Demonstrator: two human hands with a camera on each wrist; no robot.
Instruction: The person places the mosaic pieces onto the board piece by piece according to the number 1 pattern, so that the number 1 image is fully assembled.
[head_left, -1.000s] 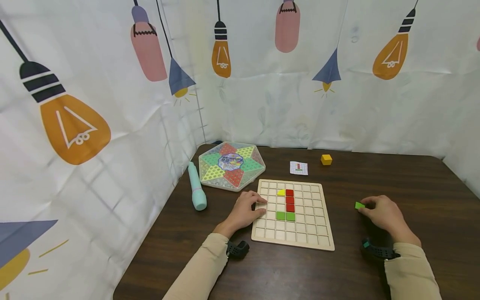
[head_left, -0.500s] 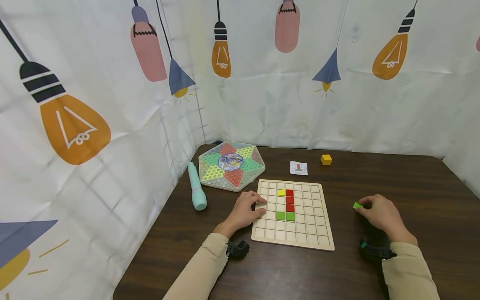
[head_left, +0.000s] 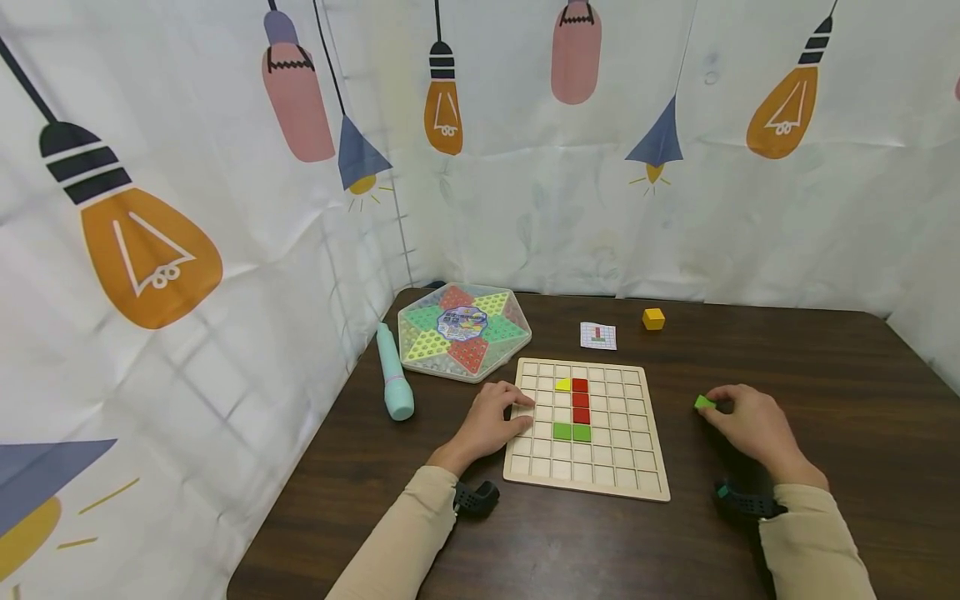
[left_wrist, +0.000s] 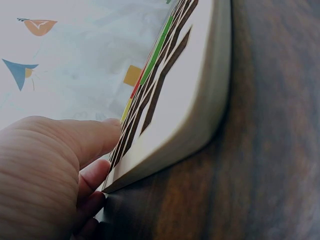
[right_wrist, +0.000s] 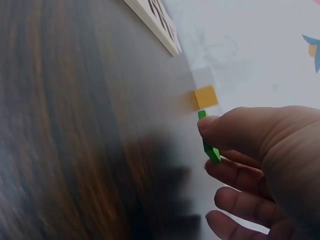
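Note:
My left hand [head_left: 483,423] rests at the left edge of a wooden grid board [head_left: 628,460], thumb and forefinger touching its rim. In the left wrist view the thumb [left_wrist: 97,135] lies over that edge. On the grid sit a yellow piece [head_left: 562,385], a column of red tiles [head_left: 581,400] and two green tiles [head_left: 572,432]. Over to the right of the board, my right hand [head_left: 757,427] pinches a loose green tile [right_wrist: 212,153] between thumb and forefinger, held above the table. The other right fingers are loosely bent.
Behind the board lie a small pattern card [head_left: 597,336] and a yellow cube [head_left: 653,319]. A hexagonal Chinese checkers box [head_left: 510,354] stands at the back left, beside a pale turquoise tapered object [head_left: 393,375]. A printed curtain [head_left: 510,225] borders the dark wooden table [head_left: 570,546].
My right hand has moved a little left and away from me, towards the board, with the green tile still pinched. The left hand has stayed in place.

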